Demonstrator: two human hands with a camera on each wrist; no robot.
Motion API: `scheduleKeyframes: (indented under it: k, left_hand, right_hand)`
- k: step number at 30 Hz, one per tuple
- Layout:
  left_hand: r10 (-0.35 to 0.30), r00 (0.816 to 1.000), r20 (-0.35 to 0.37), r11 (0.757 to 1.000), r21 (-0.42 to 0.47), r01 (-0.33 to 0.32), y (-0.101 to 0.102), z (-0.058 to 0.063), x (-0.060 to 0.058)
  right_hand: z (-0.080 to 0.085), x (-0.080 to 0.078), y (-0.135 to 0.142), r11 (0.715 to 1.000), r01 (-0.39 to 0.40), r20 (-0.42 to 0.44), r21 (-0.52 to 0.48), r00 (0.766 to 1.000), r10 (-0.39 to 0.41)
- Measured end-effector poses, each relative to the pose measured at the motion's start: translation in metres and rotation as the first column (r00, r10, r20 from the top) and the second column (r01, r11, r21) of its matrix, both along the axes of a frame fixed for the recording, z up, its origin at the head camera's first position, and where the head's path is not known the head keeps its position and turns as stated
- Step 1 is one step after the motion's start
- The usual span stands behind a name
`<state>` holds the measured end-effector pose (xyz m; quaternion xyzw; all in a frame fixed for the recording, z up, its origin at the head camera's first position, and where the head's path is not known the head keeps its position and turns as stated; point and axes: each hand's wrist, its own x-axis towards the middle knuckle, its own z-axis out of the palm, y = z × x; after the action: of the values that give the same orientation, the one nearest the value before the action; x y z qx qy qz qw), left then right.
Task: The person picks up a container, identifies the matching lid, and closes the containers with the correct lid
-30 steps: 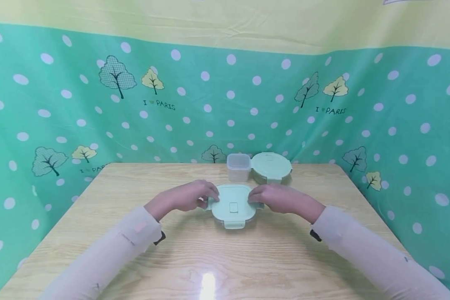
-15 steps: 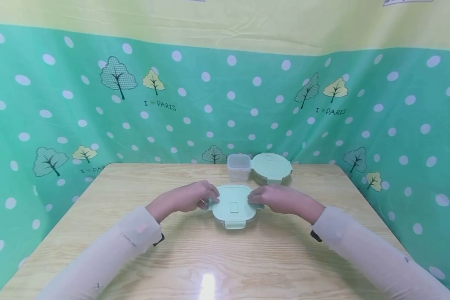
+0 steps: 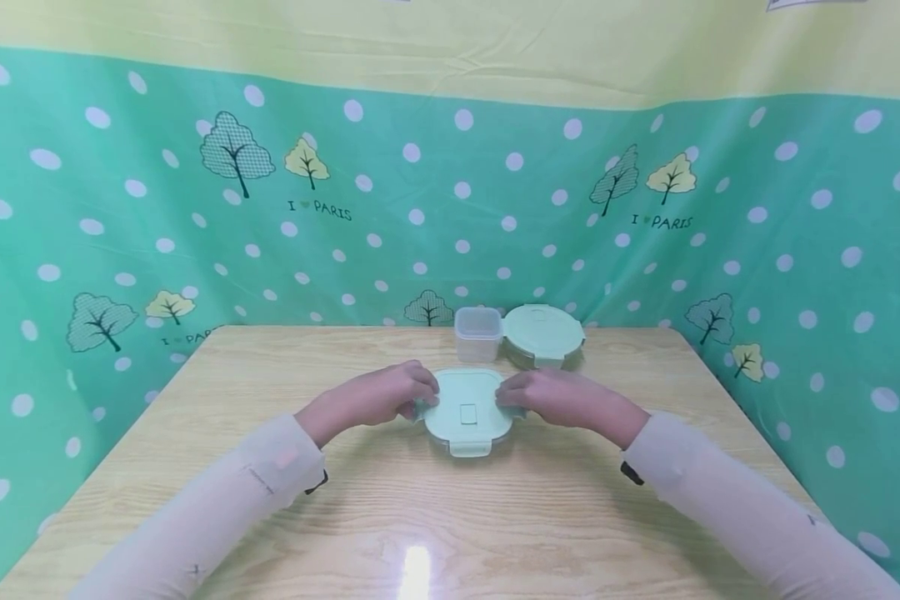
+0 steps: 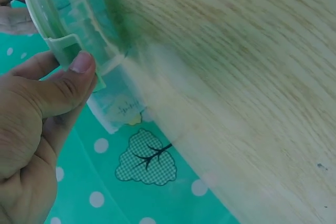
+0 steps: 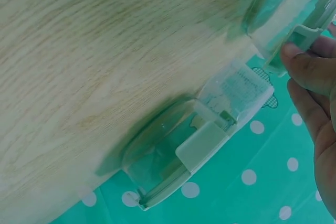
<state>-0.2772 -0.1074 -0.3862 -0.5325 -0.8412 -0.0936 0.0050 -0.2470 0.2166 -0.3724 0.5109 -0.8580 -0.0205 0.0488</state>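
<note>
A clear food container with a pale green lid (image 3: 468,392) sits mid-table, between both hands. My left hand (image 3: 390,393) grips its left side, fingers on the lid's edge. In the left wrist view the thumb (image 4: 79,72) presses on a green side latch (image 4: 63,45) that stands out from the wall. At the opposite side my right hand (image 3: 543,394) holds the lid in the same way. Its thumb (image 5: 304,64) lies against the right latch (image 5: 303,36) in the right wrist view. A front latch (image 3: 470,448) faces me; whether it is fastened I cannot tell.
Behind stand a small clear plastic tub (image 3: 477,337) and a round container with a pale green lid (image 3: 542,331), side by side near the back edge of the wooden table (image 3: 330,533). A green dotted curtain (image 3: 461,192) hangs around the back and sides.
My left hand and the left latch have shifted very slightly. The container and my right hand stay in place.
</note>
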Motion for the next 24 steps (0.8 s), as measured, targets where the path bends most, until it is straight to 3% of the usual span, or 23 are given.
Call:
scheduleKeyframes:
  k: [9, 16, 24]
  left_hand:
    - [-0.046, 0.992, -0.118, 0.999, -0.007, 0.045, 0.0016, -0.0010, 0.0005]
    - [-0.114, 0.951, -0.288, 0.993, -0.069, 0.098, 0.0022, -0.0022, 0.0017]
    - [-0.121, 0.943, -0.310, 0.992, -0.062, 0.107, 0.0037, -0.0035, 0.0008]
  right_hand:
    - [-0.0050, -0.0027, 0.0017, 0.996, -0.081, -0.120, -0.026, 0.990, 0.078]
    - [-0.0062, -0.0044, 0.0018, 0.990, -0.144, -0.185, -0.005, 0.973, 0.140]
    - [-0.0052, -0.0090, 0.0023, 0.984, -0.175, -0.195, 0.029, 0.965, 0.178]
